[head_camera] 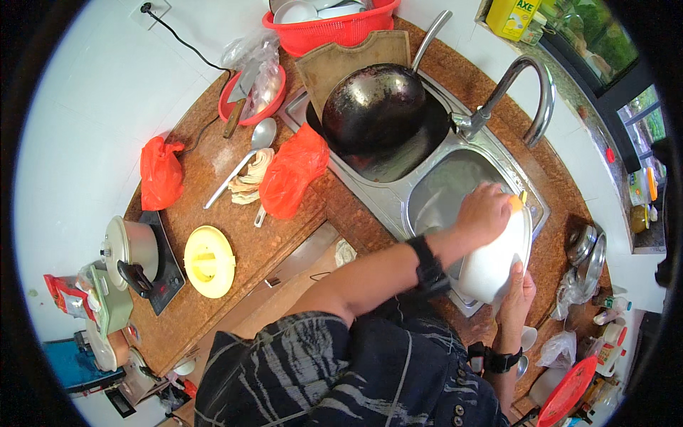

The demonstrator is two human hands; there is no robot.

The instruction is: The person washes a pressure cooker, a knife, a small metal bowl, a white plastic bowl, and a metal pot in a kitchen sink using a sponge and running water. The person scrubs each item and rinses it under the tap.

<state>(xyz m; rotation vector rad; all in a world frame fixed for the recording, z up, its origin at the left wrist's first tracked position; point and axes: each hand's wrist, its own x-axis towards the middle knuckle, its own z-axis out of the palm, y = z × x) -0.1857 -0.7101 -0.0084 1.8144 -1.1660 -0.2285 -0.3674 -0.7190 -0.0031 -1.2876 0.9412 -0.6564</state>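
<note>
A white rounded container (488, 269), tilted with its rim to the right, is over the front edge of the right sink bowl (443, 176). My left hand (484, 216) presses an orange-yellow sponge (515, 203) against its far end near the rim. Gripping the near end is my right hand (517, 293), its thumb lying on the outer side and its other fingers partly hidden. Behind the bowl rises a curved metal faucet (541, 96); no running water can be made out. Both wrists wear black bands.
A dark wok (373, 107) and a wooden board (355, 53) lean in the left sink bowl. On the counter are a cleaver (243, 88), a metal ladle (264, 133), red plastic bags (296, 171), a yellow lid (209, 261) and a pot (141, 248). Metal lids (592, 264) stand at right.
</note>
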